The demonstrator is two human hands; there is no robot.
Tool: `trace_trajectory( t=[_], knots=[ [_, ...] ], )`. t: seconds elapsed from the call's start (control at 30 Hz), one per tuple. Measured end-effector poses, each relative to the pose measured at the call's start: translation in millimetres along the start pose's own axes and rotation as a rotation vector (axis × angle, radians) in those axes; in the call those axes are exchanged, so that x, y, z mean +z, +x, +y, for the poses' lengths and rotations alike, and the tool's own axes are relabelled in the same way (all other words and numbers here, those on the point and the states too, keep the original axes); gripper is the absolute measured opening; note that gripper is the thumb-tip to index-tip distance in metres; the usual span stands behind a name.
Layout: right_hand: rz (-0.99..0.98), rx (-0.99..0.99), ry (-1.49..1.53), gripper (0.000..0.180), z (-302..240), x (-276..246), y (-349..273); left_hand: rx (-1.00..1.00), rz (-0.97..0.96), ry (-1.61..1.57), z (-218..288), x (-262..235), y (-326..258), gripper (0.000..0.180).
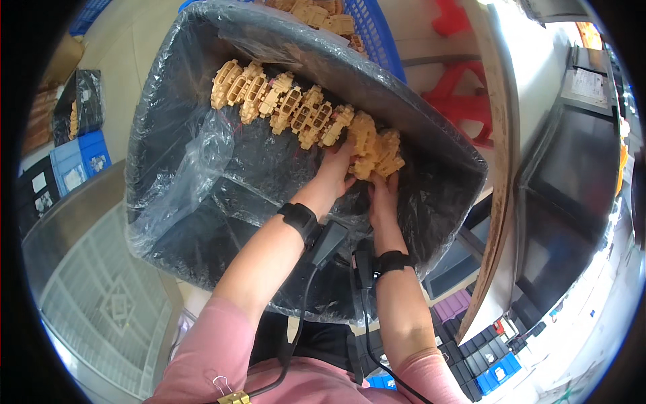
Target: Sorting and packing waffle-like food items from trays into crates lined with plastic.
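The left hand and the right hand meet at the right end of a row of tan plastic parts, inside a large bin lined with a black plastic bag. The left hand's fingers reach up under a clump of parts at that end and curl against it; the fingertips are hidden behind the pieces, so how firmly it grips is hard to tell. The right hand lies just below the same clump, fingers pointing up and touching its lower edge, the palm turned away from the camera; whether it clasps a part or only steadies it cannot be told.

Both forearms come up from the lower edge, nearly parallel, close together at the wrists. Each wrist wears a black strap with a small device and a cable running back toward the body. Pink sleeves cover the upper arms.

The row lies along the bin's far inner wall, stretching left from the hands. Behind the bin, a blue crate with more tan parts is cut off by the top edge.
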State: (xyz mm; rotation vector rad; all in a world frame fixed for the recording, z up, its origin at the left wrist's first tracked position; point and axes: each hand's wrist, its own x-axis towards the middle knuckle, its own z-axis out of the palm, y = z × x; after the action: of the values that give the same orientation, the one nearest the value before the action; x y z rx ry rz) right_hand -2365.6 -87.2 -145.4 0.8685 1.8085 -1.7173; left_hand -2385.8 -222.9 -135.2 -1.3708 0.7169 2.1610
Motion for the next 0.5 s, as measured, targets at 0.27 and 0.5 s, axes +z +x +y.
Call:
trace_trajectory(
  t=[0.27, 0.5],
  knots=[
    [0.051, 0.002, -0.165, 0.054, -23, 18, -6, 0.049, 0.147, -0.192, -22, -14, -9, 0.075],
    [-0.028, -0.27, -0.266, 0.05, -28, 11, 9, 0.194, 0.034, -0.154, -35, -18, -4, 0.068]
  ],
)
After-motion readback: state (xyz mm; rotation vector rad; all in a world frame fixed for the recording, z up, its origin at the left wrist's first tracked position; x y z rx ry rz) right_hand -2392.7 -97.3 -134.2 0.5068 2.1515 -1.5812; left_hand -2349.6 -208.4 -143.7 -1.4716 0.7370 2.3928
